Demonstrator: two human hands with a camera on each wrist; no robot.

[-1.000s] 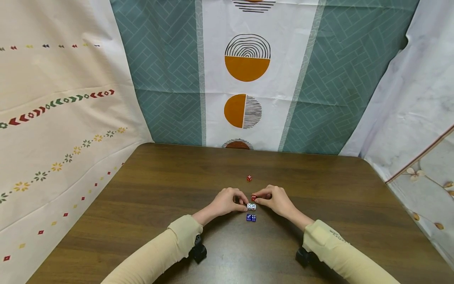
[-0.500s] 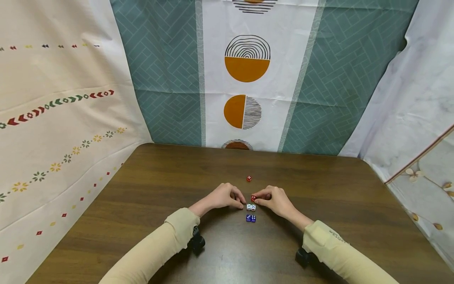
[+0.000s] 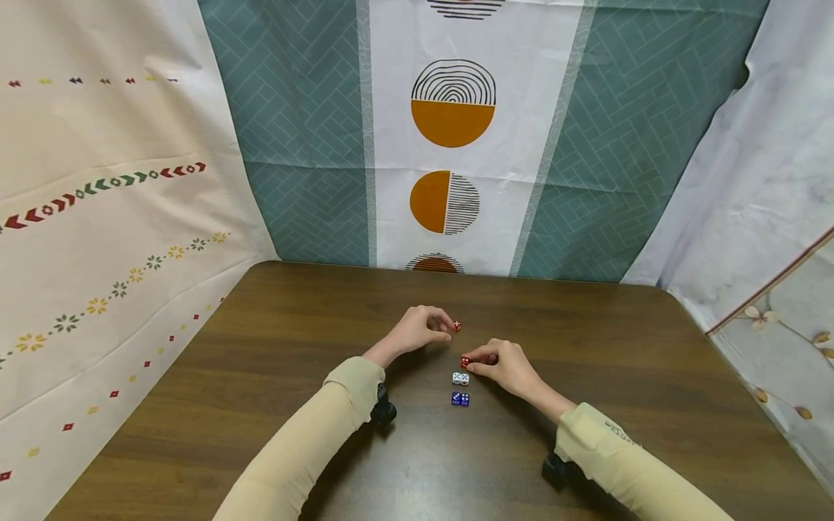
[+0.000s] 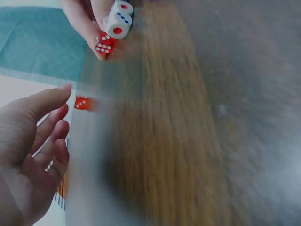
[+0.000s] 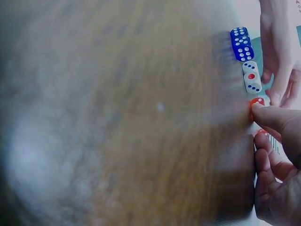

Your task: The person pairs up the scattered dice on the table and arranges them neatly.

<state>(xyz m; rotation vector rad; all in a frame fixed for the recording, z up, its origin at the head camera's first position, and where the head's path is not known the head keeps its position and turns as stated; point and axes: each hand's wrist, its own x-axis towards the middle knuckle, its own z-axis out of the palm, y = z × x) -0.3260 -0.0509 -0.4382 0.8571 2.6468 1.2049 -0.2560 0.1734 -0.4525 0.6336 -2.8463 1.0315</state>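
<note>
My right hand (image 3: 507, 367) pinches a red die (image 3: 465, 362) with thumb and fingers on the table, just beyond a pair of white dice (image 3: 460, 378). Closer to me sits a pair of blue dice (image 3: 460, 399), side by side. Another red die (image 3: 457, 326) lies farther back, with the fingertips of my left hand (image 3: 414, 330) just to its left. In the left wrist view, the fingers (image 4: 51, 101) are bent and spread apart, and that red die (image 4: 82, 102) shows past their tips, not gripped.
The brown wooden table (image 3: 313, 304) ends at a patterned cloth (image 3: 313, 145) hanging behind it. A cream cloth (image 3: 117, 217) hangs at the left and a pale marbled one (image 3: 769, 174) at the right. A black wrist device (image 3: 383, 409) sits under the left sleeve.
My left hand has left the white dice and moved away from me, to the far red die. The right hand has stayed at the nearer red die.
</note>
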